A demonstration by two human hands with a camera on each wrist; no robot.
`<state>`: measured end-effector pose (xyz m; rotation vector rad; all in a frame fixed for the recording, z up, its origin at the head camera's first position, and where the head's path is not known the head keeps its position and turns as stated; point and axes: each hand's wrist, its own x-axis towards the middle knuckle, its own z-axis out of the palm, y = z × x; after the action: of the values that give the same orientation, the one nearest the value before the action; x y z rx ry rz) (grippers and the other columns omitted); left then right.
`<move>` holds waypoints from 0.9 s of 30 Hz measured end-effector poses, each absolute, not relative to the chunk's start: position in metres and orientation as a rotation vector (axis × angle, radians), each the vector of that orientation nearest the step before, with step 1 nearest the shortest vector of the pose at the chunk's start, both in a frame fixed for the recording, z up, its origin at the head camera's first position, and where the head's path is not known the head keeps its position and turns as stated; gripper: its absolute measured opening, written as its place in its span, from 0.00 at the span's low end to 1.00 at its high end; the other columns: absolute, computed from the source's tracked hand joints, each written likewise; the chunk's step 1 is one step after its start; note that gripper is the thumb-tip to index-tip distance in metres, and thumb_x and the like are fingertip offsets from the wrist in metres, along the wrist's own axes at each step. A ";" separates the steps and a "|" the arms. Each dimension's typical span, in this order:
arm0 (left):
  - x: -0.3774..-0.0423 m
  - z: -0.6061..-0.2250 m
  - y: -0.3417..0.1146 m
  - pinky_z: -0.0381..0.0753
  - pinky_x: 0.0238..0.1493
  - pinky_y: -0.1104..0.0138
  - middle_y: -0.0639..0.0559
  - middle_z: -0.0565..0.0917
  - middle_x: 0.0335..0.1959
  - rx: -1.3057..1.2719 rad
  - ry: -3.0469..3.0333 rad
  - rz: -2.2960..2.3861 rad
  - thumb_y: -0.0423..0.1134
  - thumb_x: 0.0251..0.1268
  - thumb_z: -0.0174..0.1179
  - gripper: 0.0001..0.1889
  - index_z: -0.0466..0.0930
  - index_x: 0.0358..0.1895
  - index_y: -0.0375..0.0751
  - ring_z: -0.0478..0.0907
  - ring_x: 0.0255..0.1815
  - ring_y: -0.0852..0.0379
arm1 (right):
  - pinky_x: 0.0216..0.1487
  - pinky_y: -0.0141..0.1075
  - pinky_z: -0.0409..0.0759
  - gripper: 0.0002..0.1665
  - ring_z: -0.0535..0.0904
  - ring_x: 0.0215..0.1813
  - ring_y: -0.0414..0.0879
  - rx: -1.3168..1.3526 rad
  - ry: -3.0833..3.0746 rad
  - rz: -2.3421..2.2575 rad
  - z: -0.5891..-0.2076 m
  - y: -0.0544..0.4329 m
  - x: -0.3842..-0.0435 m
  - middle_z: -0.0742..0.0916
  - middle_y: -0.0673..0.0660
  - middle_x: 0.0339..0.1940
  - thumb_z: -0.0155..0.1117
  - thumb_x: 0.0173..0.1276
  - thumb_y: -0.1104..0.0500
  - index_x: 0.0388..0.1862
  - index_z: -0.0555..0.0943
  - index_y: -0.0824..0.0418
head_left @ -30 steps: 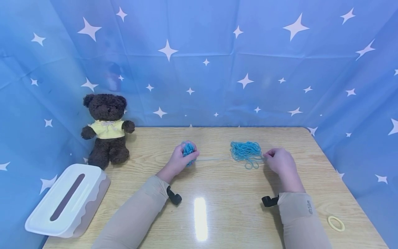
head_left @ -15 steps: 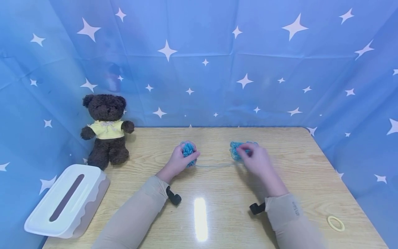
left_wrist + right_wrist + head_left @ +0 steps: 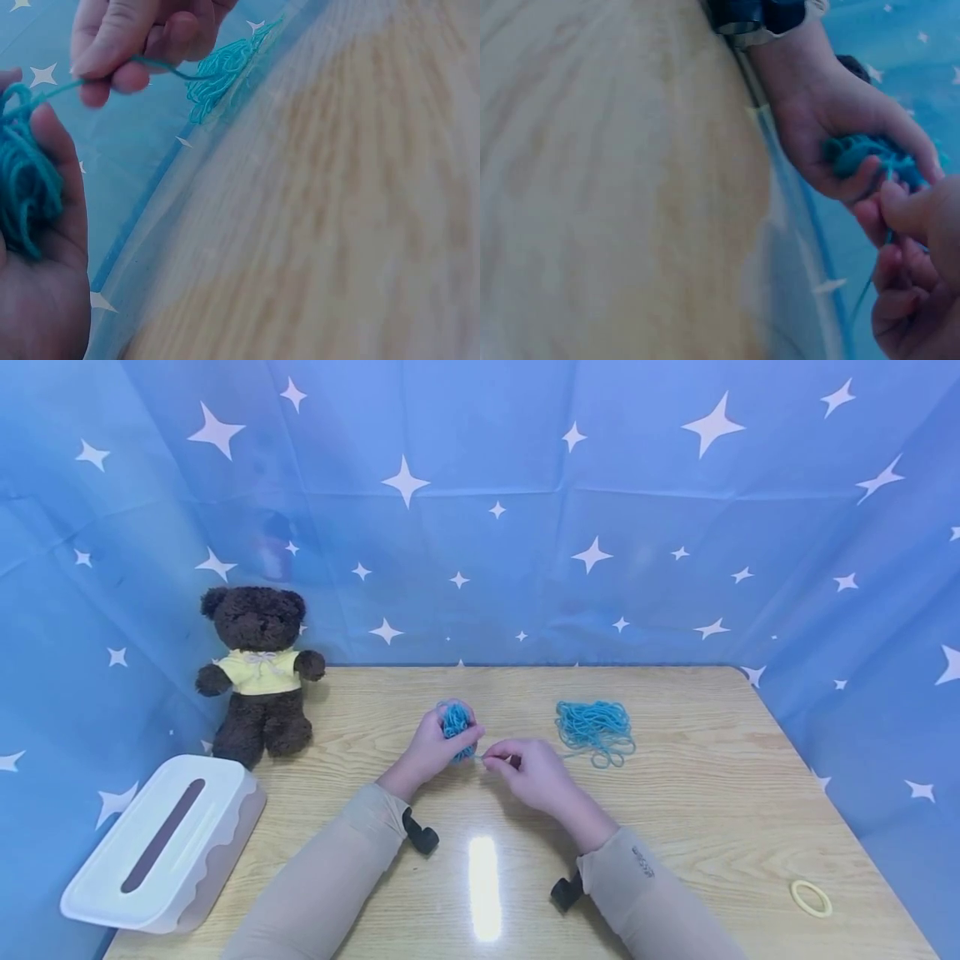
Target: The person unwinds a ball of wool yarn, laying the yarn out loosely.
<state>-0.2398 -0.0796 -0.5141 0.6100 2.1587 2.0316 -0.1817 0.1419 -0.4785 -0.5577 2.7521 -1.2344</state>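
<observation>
My left hand point(image 3: 433, 750) grips a bundle of blue yarn point(image 3: 454, 722), with loops bulging between thumb and fingers. In the left wrist view the bundle point(image 3: 26, 176) sits in the palm. Close to its right, my right hand point(image 3: 536, 775) pinches the yarn strand between thumb and forefinger. That strand point(image 3: 60, 91) runs from the bundle through the pinch and on toward a loose pile of blue yarn point(image 3: 594, 725) lying on the table. In the right wrist view both hands nearly meet, the right thumb point(image 3: 907, 210) right beside the bundle.
At the left stands a white tissue box point(image 3: 161, 843) with a long slot. Behind it a dark brown teddy bear point(image 3: 258, 672) in a yellow top leans by the star-patterned curtain point(image 3: 480, 527). A pale yellow ring point(image 3: 811, 899) lies at the right on the wooden table point(image 3: 712, 760).
My right hand has swept left from beyond the yarn pile to beside my left hand, the strand in its fingers. The left hand keeps its grip in nearly the same place.
</observation>
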 end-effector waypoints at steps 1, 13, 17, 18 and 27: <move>-0.240 -0.514 -0.079 0.86 0.42 0.67 0.54 0.85 0.37 0.603 2.171 2.030 0.38 0.77 0.70 0.08 0.80 0.47 0.42 0.83 0.36 0.57 | 0.28 0.31 0.78 0.10 0.78 0.28 0.38 -0.548 2.765 -1.234 -0.477 0.146 -0.183 0.93 0.53 0.37 0.69 0.83 0.54 0.51 0.93 0.56; -0.240 -0.514 -0.080 0.83 0.48 0.66 0.55 0.83 0.40 0.555 2.152 2.048 0.40 0.78 0.69 0.09 0.81 0.50 0.41 0.79 0.43 0.55 | 0.38 0.39 0.82 0.15 0.82 0.39 0.46 -0.262 2.901 -1.087 -0.441 0.239 -0.197 0.92 0.59 0.51 0.66 0.85 0.50 0.58 0.91 0.57; -0.240 -0.514 -0.080 0.82 0.47 0.67 0.56 0.82 0.39 0.584 2.152 2.055 0.39 0.78 0.69 0.08 0.81 0.50 0.40 0.78 0.42 0.57 | 0.34 0.40 0.78 0.20 0.78 0.36 0.47 -0.163 2.898 -1.005 -0.436 0.267 -0.197 0.91 0.62 0.49 0.62 0.87 0.47 0.62 0.89 0.59; -0.240 -0.513 -0.080 0.82 0.47 0.67 0.56 0.82 0.39 0.592 2.150 2.059 0.38 0.78 0.69 0.08 0.81 0.50 0.40 0.78 0.41 0.56 | 0.34 0.40 0.78 0.20 0.79 0.36 0.48 -0.142 2.907 -0.983 -0.436 0.273 -0.197 0.91 0.62 0.50 0.62 0.87 0.47 0.62 0.89 0.59; -0.239 -0.514 -0.080 0.83 0.50 0.70 0.60 0.87 0.41 0.633 2.101 2.077 0.35 0.78 0.69 0.06 0.80 0.46 0.41 0.84 0.44 0.60 | 0.51 0.55 0.84 0.23 0.84 0.60 0.64 0.142 2.921 -0.845 -0.439 0.310 -0.198 0.88 0.68 0.65 0.58 0.88 0.46 0.66 0.87 0.60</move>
<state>-0.2394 -0.0800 -0.5141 0.6331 2.1012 2.0775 -0.1982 0.3104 -0.4394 0.1421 2.9211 -0.8454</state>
